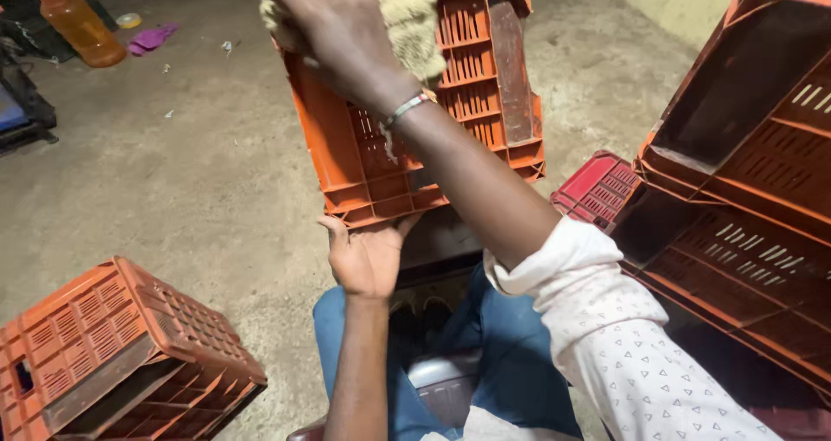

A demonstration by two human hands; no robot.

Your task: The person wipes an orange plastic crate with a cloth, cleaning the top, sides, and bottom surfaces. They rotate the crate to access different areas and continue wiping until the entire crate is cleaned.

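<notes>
Far left up top there's an orange plastic jug (82, 27) on the concrete floor (208, 173), with a small purple thing (152, 38) lying just beside it, can't really tell what that one is. Bottom left, an orange slatted crate (121, 354) sits tipped on its side on the floor, well apart from the hands. Moving toward the middle, the left hand (368, 255) is open, palm up, propping the bottom edge of another orange crate (415, 112) that's held up on end in front of the person, tilted a bit, its open side facing right. The right hand (333, 25) comes across over the top of that crate with a shaggy beige cloth (411, 21) pressed against the crate's upper part; fingers are spread over the cloth rather than balled tight around it. There's a thin band on that wrist and a white patterned sleeve pushed up. Blue jeans show below. Right of the held crate, a red crate (597, 186) lies low on the floor, and far right is a stack of orange crates (744, 199), nested and leaning.
</notes>
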